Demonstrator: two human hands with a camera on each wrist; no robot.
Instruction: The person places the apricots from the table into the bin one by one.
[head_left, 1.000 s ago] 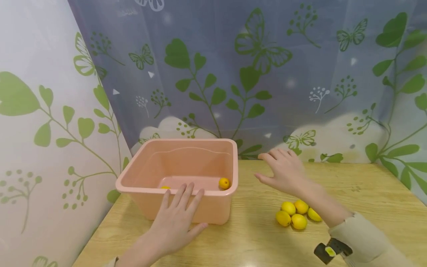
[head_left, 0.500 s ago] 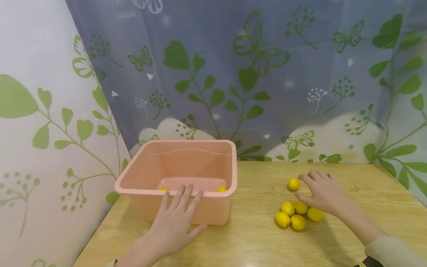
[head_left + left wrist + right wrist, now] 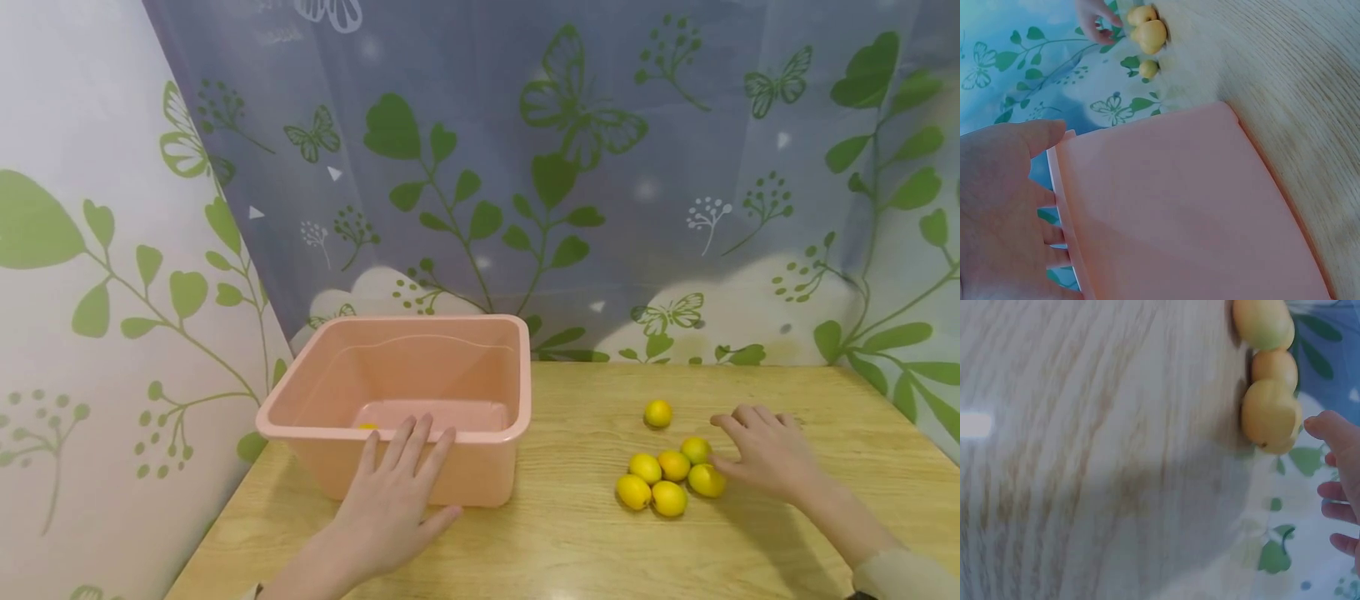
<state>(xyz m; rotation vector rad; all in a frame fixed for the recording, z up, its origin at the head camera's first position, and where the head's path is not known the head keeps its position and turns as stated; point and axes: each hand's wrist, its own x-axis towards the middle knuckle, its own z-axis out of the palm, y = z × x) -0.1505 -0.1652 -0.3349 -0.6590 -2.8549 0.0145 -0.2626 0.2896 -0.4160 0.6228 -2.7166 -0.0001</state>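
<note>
My left hand [image 3: 393, 500] rests on the near rim of a pink plastic tub [image 3: 315, 431], its straight fingers reaching over the edge. In the left wrist view the tub's outer wall [image 3: 1166, 200] fills the middle. A sliver of a yellow fruit [image 3: 367, 426] shows inside the tub; the near wall hides most of the floor. On the right, my right hand [image 3: 768, 450] hovers with loosely bent fingers beside a cluster of lemons [image 3: 669, 499], thumb tip close to the rightmost lemon [image 3: 707, 481]. The right wrist view shows this hand [image 3: 1344, 481] holding nothing.
One lemon [image 3: 657, 413] lies alone behind the cluster. Everything stands on a wood-grain table [image 3: 585, 533]. A patterned backdrop [image 3: 480, 167] rises at the table's back edge, and a pale patterned sheet [image 3: 112, 350] hangs at the left.
My right hand has moved from beside the tub rightward to the lemons. A yellow fruit at the tub's right has slipped from sight behind the near wall. The left hand stays put.
</note>
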